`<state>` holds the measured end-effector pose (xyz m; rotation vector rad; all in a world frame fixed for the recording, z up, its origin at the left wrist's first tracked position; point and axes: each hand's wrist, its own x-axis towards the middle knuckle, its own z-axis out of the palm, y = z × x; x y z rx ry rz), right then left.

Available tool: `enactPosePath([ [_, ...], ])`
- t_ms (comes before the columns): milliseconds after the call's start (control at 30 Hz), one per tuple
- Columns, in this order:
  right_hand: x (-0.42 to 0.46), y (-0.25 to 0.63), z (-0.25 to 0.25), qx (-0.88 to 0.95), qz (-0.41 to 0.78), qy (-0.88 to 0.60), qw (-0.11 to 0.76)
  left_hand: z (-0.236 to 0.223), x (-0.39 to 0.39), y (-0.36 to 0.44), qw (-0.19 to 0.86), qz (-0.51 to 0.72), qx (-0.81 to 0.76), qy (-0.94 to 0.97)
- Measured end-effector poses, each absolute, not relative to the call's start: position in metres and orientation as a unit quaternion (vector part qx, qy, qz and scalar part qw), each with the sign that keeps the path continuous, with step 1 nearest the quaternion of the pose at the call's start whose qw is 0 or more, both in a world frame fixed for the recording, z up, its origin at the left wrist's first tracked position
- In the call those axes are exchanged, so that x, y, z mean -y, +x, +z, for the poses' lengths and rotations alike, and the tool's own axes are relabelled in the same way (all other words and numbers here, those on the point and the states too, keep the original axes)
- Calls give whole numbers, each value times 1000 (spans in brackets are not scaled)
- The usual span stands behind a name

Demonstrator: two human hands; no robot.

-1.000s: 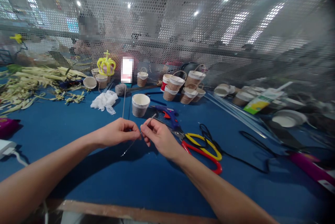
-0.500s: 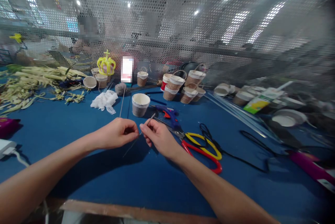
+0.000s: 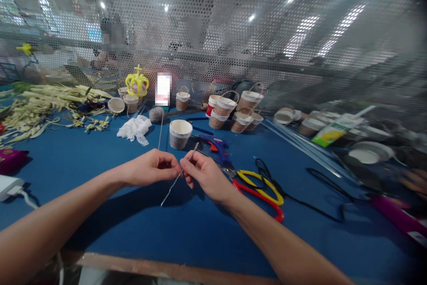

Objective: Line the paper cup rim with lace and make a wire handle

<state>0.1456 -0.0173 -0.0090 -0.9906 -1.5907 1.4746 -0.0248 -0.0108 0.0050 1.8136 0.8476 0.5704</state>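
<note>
My right hand (image 3: 204, 177) is closed in a pinch around a thin twisted wire (image 3: 171, 190), whose upper end looks wrapped in grey yarn. The bare silvery end slants down to the left below my fingers. Against it, my left hand (image 3: 155, 168) pinches a strand of yarn (image 3: 160, 134) that runs back to a grey yarn ball (image 3: 156, 115). Fingertips of both hands nearly meet, so the exact spot where yarn and wire join is hidden. A paper cup (image 3: 180, 137) with a white inside stands just beyond my hands.
Right of my hand lie a blue glue gun (image 3: 218, 148) and cutters with red and yellow handles (image 3: 264, 203). Crumpled white tissue (image 3: 134, 129) rests at left, before dried husks (image 3: 50, 102). Small baskets (image 3: 224, 109) line the mesh screen (image 3: 213, 31). Another person's blurred hand (image 3: 415, 182) shows at right.
The wire's lower end blurred and faded mid-way and now shows sharply, pointing further down. My hands shifted only slightly. A blurred hand of another person has appeared at the right edge.
</note>
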Motion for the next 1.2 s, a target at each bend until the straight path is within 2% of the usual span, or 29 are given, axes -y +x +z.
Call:
enactPosePath([
  [267, 14, 144, -12, 631, 553, -408, 360, 5, 14, -25, 387, 229, -403, 797],
  [600, 18, 143, -13, 640, 543, -418, 349, -2, 13, -22, 437, 245, -406, 765],
  [933, 20, 143, -12, 638, 520, -427, 373, -2, 14, -19, 554, 273, -416, 667],
  [1200, 20, 142, -15, 656, 484, -445, 371, -6, 17, -14, 544, 300, -447, 644],
])
